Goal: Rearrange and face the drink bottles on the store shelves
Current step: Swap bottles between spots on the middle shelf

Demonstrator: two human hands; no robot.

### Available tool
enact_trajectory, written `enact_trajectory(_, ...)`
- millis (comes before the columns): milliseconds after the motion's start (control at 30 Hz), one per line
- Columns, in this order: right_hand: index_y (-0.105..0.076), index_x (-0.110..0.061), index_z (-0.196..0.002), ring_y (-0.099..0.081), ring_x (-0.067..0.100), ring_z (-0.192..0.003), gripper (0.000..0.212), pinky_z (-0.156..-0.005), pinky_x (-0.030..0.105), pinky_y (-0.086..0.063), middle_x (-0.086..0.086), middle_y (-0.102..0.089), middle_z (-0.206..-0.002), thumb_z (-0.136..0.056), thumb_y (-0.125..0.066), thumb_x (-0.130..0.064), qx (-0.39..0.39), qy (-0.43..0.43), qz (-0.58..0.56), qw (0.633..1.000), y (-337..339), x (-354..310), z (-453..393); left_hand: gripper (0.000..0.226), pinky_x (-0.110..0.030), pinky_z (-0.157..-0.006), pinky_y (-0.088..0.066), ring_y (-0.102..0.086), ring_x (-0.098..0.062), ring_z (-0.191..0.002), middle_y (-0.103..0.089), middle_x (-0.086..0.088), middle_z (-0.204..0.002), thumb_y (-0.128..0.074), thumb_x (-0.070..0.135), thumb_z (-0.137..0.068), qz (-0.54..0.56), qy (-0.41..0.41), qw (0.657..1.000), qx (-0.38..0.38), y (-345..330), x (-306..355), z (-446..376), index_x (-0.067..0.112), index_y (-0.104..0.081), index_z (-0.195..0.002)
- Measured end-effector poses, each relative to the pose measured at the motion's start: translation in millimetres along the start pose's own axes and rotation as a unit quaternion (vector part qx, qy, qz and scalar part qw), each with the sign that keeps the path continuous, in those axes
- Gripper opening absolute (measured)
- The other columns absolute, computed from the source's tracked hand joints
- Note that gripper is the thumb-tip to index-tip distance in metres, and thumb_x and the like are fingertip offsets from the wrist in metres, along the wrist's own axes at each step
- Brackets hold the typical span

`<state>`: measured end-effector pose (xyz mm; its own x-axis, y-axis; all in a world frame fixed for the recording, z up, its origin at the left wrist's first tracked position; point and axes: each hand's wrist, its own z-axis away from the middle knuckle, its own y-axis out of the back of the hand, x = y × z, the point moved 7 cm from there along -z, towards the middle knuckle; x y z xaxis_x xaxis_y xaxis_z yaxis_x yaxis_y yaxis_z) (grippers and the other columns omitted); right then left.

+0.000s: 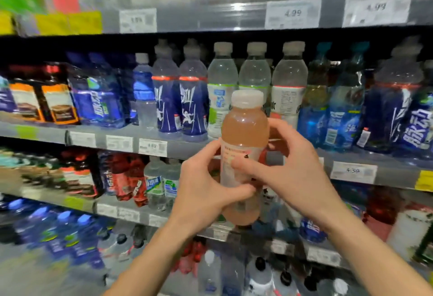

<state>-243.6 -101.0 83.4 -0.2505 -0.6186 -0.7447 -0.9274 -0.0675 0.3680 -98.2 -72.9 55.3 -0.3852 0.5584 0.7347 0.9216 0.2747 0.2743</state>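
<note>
A bottle of pale pink drink (244, 131) with a white cap stands upright in the air in front of the middle shelf. My left hand (206, 188) grips its lower half from the left, thumb across the front. My right hand (290, 169) holds it from the right, thumb on the label and fingers curled behind the bottle. Behind it on the middle shelf stand blue-labelled bottles (180, 103) and clear bottles with white and green labels (221, 94).
The middle shelf edge (117, 142) carries price tags. Blue bottles (339, 108) fill the right of that shelf, dark jars (44, 101) the left. Red and clear bottles (140, 178) stand one shelf down. Several blue-capped bottles (61, 230) sit lower left.
</note>
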Motion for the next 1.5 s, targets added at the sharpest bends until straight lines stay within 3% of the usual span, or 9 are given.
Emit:
enact_trajectory(67, -0.06, -0.035, -0.122, -0.062, -0.008, -0.104, 0.069, -0.086, 0.01, -0.047, -0.027, -0.068, -0.111, -0.06, -0.088, -0.047, -0.052, -0.006, -0.036, 0.998, -12.4, -2.9, -7.1, 0.055, -0.027, -0.08, -0.057, -0.072, -0.014, -0.094, -0.076, 0.007, -0.1, -0.085, 0.0, -0.063, 0.016, 0.006, 1.0, 0.006, 15.9, -2.3, -3.6, 0.022, -0.069, -0.11)
enact_trajectory(233, -0.065, -0.025, -0.11, -0.063, -0.006, -0.079, 0.046, -0.075, 0.01, -0.047, -0.024, -0.069, -0.082, -0.07, -0.085, -0.016, -0.098, -0.006, -0.058, 0.993, -32.1, -7.0, -19.6, 0.053, -0.032, -0.087, -0.057, -0.07, -0.011, -0.1, -0.074, 0.006, -0.106, -0.081, 0.008, -0.064, 0.021, 0.005, 1.0, -0.009, 35.3, -7.6, -14.7, 0.023, -0.069, -0.113)
enact_trajectory(367, -0.065, -0.028, -0.111, -0.068, -0.003, -0.092, 0.061, -0.082, 0.011, -0.049, -0.019, -0.073, -0.099, -0.055, -0.09, -0.031, -0.052, -0.006, -0.051, 0.997, -29.2, -8.2, -26.9, 0.052, -0.031, -0.089, -0.054, -0.066, -0.014, -0.106, -0.066, 0.0, -0.112, -0.078, 0.019, -0.065, 0.033, 0.017, 0.999, -0.033, 38.2, -12.4, -24.0, 0.025, -0.067, -0.116)
enact_trajectory(533, -0.064, -0.032, -0.106, -0.068, -0.005, -0.091, 0.062, -0.08, 0.011, -0.052, -0.024, -0.072, -0.099, -0.052, -0.094, -0.028, 0.005, -0.028, -0.026, 0.999, -20.1, -6.1, -34.3, 0.059, -0.034, -0.093, -0.055, -0.065, -0.012, -0.11, -0.07, 0.004, -0.116, -0.085, 0.005, -0.071, 0.048, 0.037, 0.994, -0.09, 27.9, -13.2, -33.4, 0.024, -0.062, -0.122)
enact_trajectory(633, -0.063, -0.033, -0.106, -0.068, -0.006, -0.088, 0.063, -0.076, 0.015, -0.055, -0.019, -0.073, -0.097, -0.052, -0.096, -0.028, 0.034, -0.039, -0.009, 0.999, -13.8, -2.9, -41.3, 0.073, -0.026, -0.089, -0.054, -0.065, -0.006, -0.11, -0.07, 0.015, -0.115, -0.094, 0.02, -0.063, 0.009, 0.036, 0.997, -0.073, 23.0, -14.7, -38.0, 0.029, -0.058, -0.125)
enact_trajectory(800, -0.061, -0.036, -0.107, -0.068, -0.003, -0.091, 0.065, -0.078, 0.021, -0.057, -0.016, -0.071, -0.103, -0.052, -0.094, -0.038, 0.039, -0.048, 0.005, 0.998, -10.9, 2.6, -50.6, 0.066, -0.022, -0.077, -0.057, -0.069, -0.006, -0.099, -0.074, 0.012, -0.103, -0.095, 0.013, -0.056, -0.002, 0.04, 0.999, -0.021, 25.3, -22.8, -45.7, 0.023, -0.066, -0.115)
enact_trajectory(1000, -0.058, -0.039, -0.118, -0.065, -0.006, -0.1, 0.067, -0.081, 0.011, -0.05, -0.024, -0.069, -0.109, -0.059, -0.09, -0.033, -0.065, -0.036, -0.027, 0.997, -11.4, -0.6, -56.2, 0.067, -0.036, -0.086, -0.06, -0.068, -0.012, -0.107, -0.074, 0.01, -0.109, -0.094, 0.011, -0.061, 0.025, 0.036, 0.996, -0.08, 19.9, -17.3, -54.7, 0.025, -0.067, -0.12)
enact_trajectory(1300, -0.068, -0.03, -0.11, -0.071, 0.001, -0.092, 0.065, -0.075, 0.015, -0.055, -0.016, -0.075, -0.101, -0.052, -0.094, -0.02, 0.02, -0.015, -0.024, 0.999, 21.6, 6.9, -52.6, 0.092, -0.038, -0.109, -0.045, -0.052, -0.003, -0.129, -0.055, 0.019, -0.14, -0.089, 0.046, -0.064, -0.025, 0.006, 0.984, -0.177, 3.3, -20.6, -80.2, 0.034, -0.045, -0.144)
enact_trajectory(1500, -0.068, -0.031, -0.107, -0.069, -0.001, -0.092, 0.065, -0.072, 0.012, -0.053, -0.02, -0.074, -0.099, -0.045, -0.088, -0.034, 0.097, -0.021, -0.001, 0.995, 73.7, 15.3, -44.0, 0.057, -0.017, -0.093, -0.05, -0.055, 0.001, -0.119, -0.056, 0.017, -0.133, -0.074, 0.031, -0.087, -0.042, -0.08, 0.991, -0.101, -9.0, 22.8, -117.0, 0.027, -0.052, -0.139)
